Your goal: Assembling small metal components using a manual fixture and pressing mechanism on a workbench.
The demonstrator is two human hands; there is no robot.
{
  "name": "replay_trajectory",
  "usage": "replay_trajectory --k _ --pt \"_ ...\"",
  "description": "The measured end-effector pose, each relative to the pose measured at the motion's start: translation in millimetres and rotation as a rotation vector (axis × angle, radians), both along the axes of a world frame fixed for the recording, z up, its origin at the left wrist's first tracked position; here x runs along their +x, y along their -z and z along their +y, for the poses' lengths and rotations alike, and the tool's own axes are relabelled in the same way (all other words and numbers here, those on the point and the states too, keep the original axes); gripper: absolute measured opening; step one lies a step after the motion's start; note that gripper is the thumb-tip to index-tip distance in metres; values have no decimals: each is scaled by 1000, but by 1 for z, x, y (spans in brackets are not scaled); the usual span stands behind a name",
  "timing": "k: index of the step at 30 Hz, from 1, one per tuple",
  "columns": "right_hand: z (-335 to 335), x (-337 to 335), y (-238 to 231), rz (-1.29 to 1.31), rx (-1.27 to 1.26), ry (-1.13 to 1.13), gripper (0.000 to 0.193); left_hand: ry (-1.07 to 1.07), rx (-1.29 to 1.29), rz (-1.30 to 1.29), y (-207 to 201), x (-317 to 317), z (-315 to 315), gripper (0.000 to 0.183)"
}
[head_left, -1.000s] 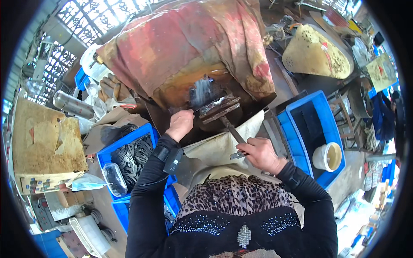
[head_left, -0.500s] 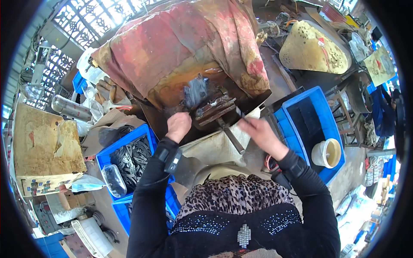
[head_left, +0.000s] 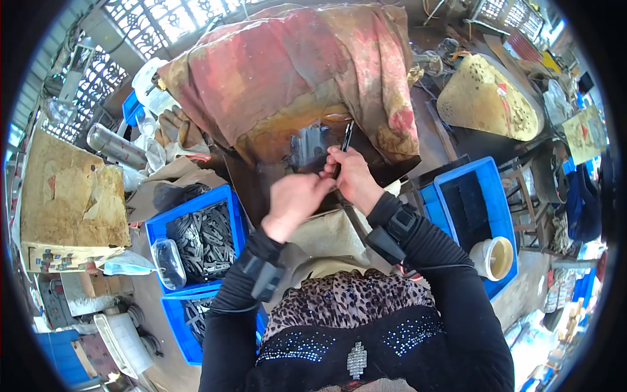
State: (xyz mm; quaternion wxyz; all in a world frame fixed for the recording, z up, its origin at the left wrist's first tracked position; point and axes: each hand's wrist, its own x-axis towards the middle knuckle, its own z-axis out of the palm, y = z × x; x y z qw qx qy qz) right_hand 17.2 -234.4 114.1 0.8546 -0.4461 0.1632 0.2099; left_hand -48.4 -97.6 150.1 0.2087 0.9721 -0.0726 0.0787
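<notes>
Over the machine's work area, my right hand (head_left: 357,175) is closed around a slim dark metal piece (head_left: 347,135), which points up and away from me. My left hand (head_left: 295,199) has its fingers drawn together beside the right one, near the piece's lower end. Motion smears it a little, so whether it grips anything is unclear. Just beyond the hands, a grey, streaked surface (head_left: 308,145) shows under the stained red cloth cover (head_left: 281,72). A metal bar (head_left: 354,221) slants toward me below my right hand, and the fixture it belongs to is mostly hidden by my hands.
At left, a blue crate (head_left: 157,228) holds many flat metal pieces and a clear plastic container (head_left: 168,264). Another blue crate (head_left: 183,340) stands nearer. A blue bin (head_left: 499,196) at right bears a cream bucket (head_left: 491,258). Stained cardboard (head_left: 72,196) lies far left.
My hands have come together over the fixture; the right moved left and up, the left moved right. The slim dark piece now stands out plainly from my right hand. The view has shifted slightly.
</notes>
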Motion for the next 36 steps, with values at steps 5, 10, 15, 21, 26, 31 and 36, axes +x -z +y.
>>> replay_trajectory --k 5,10,15,21,26,31,36 --pt "39 42 34 144 87 75 12 -427 -350 119 36 25 84 35" --pt "84 87 91 322 22 390 10 -584 -699 65 50 31 97 37" --pt "89 106 144 232 45 352 11 -637 -879 50 57 33 107 36" --pt "86 80 114 268 210 253 10 -711 -965 101 71 51 109 36" --pt "74 15 14 199 8 -101 9 -702 -745 158 79 71 95 35" --pt "89 -4 -30 197 -7 -373 9 -656 -167 59 98 86 80 37" --pt "84 -7 -67 155 -75 -422 7 -575 72 67 85 95 78 37"
